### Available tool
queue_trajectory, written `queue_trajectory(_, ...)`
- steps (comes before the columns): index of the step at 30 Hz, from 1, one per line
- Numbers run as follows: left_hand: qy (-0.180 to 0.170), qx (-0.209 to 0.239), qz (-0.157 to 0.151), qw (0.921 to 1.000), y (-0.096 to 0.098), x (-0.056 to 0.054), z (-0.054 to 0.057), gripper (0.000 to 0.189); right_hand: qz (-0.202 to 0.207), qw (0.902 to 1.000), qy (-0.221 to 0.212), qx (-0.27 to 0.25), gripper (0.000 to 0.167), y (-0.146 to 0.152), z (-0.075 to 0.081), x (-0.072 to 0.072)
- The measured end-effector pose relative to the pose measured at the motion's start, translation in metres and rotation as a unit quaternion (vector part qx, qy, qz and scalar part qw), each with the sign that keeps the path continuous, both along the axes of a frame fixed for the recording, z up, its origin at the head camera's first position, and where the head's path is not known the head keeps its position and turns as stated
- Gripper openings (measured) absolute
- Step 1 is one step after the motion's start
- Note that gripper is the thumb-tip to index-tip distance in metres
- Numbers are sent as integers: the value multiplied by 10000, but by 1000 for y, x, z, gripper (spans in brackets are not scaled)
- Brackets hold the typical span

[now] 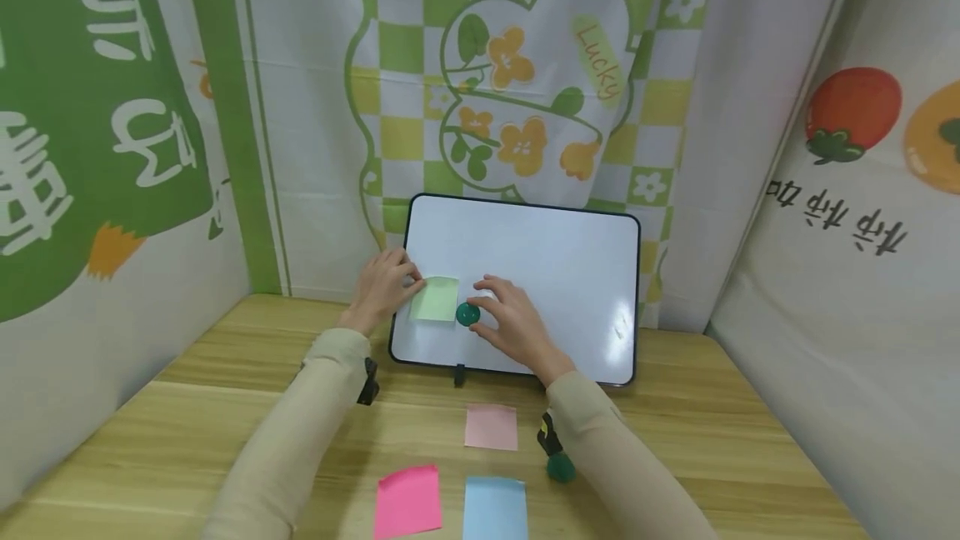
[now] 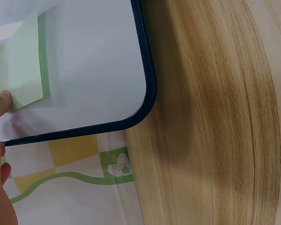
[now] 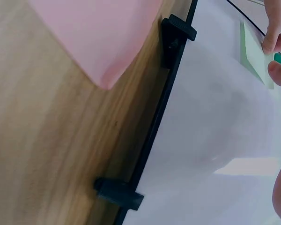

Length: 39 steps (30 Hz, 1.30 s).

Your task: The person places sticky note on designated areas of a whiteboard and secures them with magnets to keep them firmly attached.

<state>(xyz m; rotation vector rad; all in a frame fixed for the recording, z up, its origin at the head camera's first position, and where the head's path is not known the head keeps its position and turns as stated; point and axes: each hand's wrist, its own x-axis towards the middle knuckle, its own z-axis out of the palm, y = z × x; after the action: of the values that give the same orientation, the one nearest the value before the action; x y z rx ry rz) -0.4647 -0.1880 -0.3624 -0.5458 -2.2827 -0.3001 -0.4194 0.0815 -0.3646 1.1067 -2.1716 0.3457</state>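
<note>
A pale green sticky note (image 1: pixel 435 300) lies against the left part of a black-framed whiteboard (image 1: pixel 555 273), which leans back on the table. My left hand (image 1: pixel 384 288) pinches the note near its upper left corner; in the left wrist view the thumb (image 2: pixel 4 98) lies over that corner, and part of the note stands off the board. Between thumb and fingertips my right hand (image 1: pixel 517 327) holds a round green magnet (image 1: pixel 468 314), right at the note's lower right edge. In the right wrist view the magnet (image 3: pixel 280 59) is partly hidden by the thumb.
On the wooden table (image 1: pixel 225 415) in front of the board lie a light pink note (image 1: pixel 491 427), a bright pink note (image 1: pixel 408 502) and a blue note (image 1: pixel 495 508). A dark green round thing (image 1: pixel 560 467) sits by the right wrist. Black feet (image 1: pixel 459 375) support the board.
</note>
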Motion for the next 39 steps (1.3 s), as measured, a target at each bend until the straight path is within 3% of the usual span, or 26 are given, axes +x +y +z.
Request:
queue_trajectory(7,-167,-69,91,9998,1,1,3,17,-384,9988,289,-24,39,-25,11,-12)
queue_trajectory(15,-211,-160,107,9996,2,3,0,18,-951,9948,348,110,35,-47,6,-26)
queue_trajectory(29,39,-514,346,9981,6,6,0,19,-1503,9855,782,96,33,-68,3,-43)
queue_trajectory(39,151,-525,434,9976,6,7,4,17,-1599,9859,490,-33,33,-73,5,-45)
